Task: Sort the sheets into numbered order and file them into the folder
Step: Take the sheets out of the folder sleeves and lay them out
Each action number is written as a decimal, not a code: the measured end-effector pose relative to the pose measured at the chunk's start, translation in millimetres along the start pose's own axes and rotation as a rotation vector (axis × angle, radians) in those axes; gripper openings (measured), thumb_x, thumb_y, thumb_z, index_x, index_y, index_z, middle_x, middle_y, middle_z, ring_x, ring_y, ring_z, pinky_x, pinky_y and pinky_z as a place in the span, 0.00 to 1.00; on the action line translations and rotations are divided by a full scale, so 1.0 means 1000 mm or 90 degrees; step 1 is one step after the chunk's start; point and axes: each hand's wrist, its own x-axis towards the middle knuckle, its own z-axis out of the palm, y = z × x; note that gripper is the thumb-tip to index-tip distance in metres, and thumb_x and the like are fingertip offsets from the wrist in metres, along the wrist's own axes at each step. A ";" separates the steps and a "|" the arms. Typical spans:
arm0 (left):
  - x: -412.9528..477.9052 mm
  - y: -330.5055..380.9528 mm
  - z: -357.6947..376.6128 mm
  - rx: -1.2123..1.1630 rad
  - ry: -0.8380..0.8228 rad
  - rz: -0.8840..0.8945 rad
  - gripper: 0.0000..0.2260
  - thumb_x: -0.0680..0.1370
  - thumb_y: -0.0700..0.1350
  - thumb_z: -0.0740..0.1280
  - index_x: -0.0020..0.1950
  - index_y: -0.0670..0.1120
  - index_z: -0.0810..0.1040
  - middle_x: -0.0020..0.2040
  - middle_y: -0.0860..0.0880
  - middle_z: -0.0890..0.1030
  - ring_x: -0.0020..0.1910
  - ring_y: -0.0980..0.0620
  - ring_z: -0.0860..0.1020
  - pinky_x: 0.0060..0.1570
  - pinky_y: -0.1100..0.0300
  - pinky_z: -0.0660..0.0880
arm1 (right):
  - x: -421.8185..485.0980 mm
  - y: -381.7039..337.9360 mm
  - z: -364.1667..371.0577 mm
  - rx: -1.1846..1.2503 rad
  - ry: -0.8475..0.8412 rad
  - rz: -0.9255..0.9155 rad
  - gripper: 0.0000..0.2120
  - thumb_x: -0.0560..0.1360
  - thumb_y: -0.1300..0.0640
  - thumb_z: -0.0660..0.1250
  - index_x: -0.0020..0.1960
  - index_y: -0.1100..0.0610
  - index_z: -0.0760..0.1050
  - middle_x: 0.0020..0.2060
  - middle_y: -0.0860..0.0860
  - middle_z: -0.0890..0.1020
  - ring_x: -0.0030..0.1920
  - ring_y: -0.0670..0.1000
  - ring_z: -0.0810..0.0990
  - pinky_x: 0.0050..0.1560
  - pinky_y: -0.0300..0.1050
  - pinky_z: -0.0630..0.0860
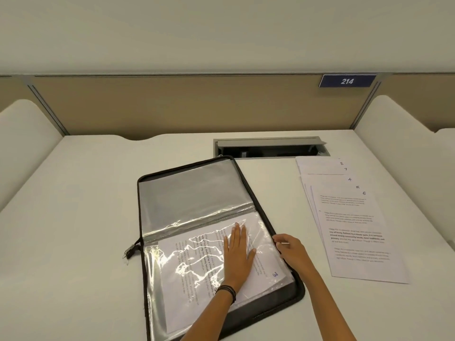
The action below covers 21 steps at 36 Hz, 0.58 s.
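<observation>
Your left hand [237,252] lies flat, fingers released, on sleeved sheet 3 [275,274] in the folder [194,190]; right hand [290,249] pinches the sleeve edge. Plastic's slippery and floppy, loose sheets [354,222] light: lift by corners

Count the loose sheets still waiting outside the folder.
5, fanned in one stack right of the folder: corner numbers 2, 7, 4, 5 and 6 on top. More could lie hidden underneath.
</observation>
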 end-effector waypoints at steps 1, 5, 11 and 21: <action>0.000 0.000 -0.001 -0.003 -0.006 0.006 0.30 0.78 0.60 0.45 0.69 0.64 0.25 0.77 0.49 0.43 0.72 0.64 0.31 0.71 0.60 0.29 | 0.000 0.000 0.000 0.004 -0.002 -0.003 0.12 0.79 0.62 0.60 0.61 0.56 0.74 0.55 0.49 0.77 0.56 0.49 0.75 0.61 0.47 0.74; 0.000 0.001 -0.007 -0.026 -0.024 0.014 0.27 0.76 0.60 0.40 0.65 0.67 0.22 0.75 0.52 0.36 0.70 0.67 0.28 0.69 0.63 0.26 | 0.001 0.000 0.000 0.015 -0.009 -0.003 0.10 0.79 0.62 0.61 0.58 0.54 0.75 0.54 0.50 0.79 0.55 0.51 0.77 0.57 0.44 0.75; -0.001 0.000 -0.015 -0.094 -0.027 -0.007 0.29 0.79 0.61 0.43 0.75 0.49 0.41 0.75 0.55 0.44 0.76 0.57 0.45 0.69 0.70 0.31 | 0.001 0.000 0.003 0.031 0.012 0.016 0.10 0.78 0.62 0.61 0.57 0.57 0.76 0.51 0.53 0.81 0.48 0.49 0.81 0.45 0.34 0.75; -0.005 0.000 -0.026 -0.205 -0.007 -0.040 0.38 0.75 0.71 0.41 0.76 0.47 0.60 0.73 0.59 0.55 0.74 0.59 0.55 0.69 0.75 0.40 | -0.001 -0.005 0.004 0.024 0.032 0.061 0.12 0.78 0.69 0.57 0.52 0.60 0.76 0.43 0.54 0.82 0.39 0.51 0.83 0.36 0.34 0.75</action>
